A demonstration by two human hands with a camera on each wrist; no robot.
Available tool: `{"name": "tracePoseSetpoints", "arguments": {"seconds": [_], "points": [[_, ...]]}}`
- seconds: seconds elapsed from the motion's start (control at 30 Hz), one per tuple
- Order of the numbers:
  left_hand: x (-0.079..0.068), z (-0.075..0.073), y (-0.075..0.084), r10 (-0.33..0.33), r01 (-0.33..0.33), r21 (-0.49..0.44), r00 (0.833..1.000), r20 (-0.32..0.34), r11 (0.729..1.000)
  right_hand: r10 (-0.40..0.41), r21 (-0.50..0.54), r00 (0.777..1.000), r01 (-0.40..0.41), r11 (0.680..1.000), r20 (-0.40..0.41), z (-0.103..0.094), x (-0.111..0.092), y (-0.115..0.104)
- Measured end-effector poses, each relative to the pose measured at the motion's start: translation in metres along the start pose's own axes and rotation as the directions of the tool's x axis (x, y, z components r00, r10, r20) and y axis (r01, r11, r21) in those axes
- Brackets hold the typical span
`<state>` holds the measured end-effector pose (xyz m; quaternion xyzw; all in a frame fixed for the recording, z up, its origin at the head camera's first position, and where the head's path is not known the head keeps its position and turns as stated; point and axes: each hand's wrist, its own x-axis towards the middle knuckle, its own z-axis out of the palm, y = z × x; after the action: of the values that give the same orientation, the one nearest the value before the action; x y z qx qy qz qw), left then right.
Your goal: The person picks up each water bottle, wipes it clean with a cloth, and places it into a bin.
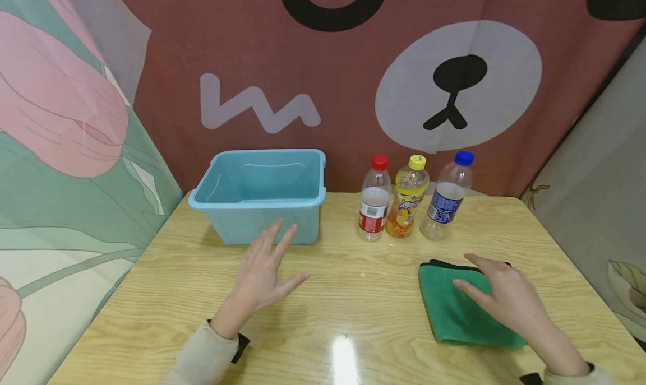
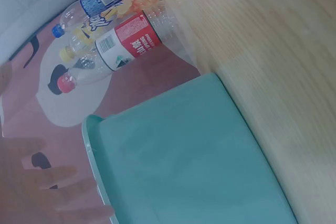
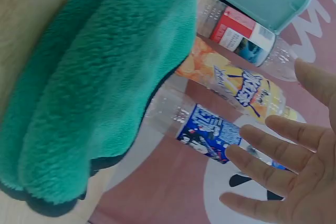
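Observation:
My left hand (image 1: 262,273), fingers spread, hovers in front of the light blue plastic bin (image 1: 267,225) and holds nothing. In the left wrist view, the fingers of that hand (image 2: 52,192) overlap the rim of the bin (image 2: 184,150). My right hand (image 1: 510,295) hangs over a folded green towel (image 1: 454,312) with black edging, its thumb and fingers apart. Seen from the right wrist, the towel (image 3: 110,72) looks thick and fluffy, and the right hand (image 3: 294,156) shows straight, parted fingers with nothing in them.
Behind the towel stand three plastic bottles: a red-capped bottle (image 1: 374,205), a yellow-capped bottle (image 1: 407,200) with orange at its bottom, and a blue-capped bottle (image 1: 446,200). A printed cloth (image 1: 348,93) hangs behind the wooden table (image 1: 353,295).

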<state>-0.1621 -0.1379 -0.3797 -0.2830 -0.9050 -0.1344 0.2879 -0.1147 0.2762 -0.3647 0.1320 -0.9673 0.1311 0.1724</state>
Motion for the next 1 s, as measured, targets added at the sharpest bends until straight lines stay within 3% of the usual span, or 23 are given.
{"name": "tracePoseSetpoints", "arguments": {"seconds": [0.2,0.37,0.63,0.87,1.0], "points": [[0.004,0.001,0.002,0.028,-0.032,-0.050,0.997,-0.066,0.998,0.039,0.035,0.977,-0.048,0.998,0.208,0.008,0.000,0.010],[0.009,-0.002,0.003,0.048,-0.052,-0.064,0.997,-0.057,0.997,0.004,0.072,0.941,-0.030,0.997,0.339,0.019,-0.001,0.021],[0.017,-0.001,0.006,0.070,-0.072,-0.089,0.997,-0.025,0.993,-0.059,0.050,0.899,0.041,0.998,0.435,0.036,-0.004,0.033],[0.022,0.001,0.009,0.093,-0.094,-0.085,0.996,-0.006,0.992,-0.080,0.103,0.836,0.029,0.994,0.543,0.044,-0.007,0.032],[0.022,0.002,0.011,0.094,-0.092,-0.089,0.996,0.010,0.992,-0.071,0.081,0.797,0.027,0.996,0.600,0.047,-0.007,0.031]]}}
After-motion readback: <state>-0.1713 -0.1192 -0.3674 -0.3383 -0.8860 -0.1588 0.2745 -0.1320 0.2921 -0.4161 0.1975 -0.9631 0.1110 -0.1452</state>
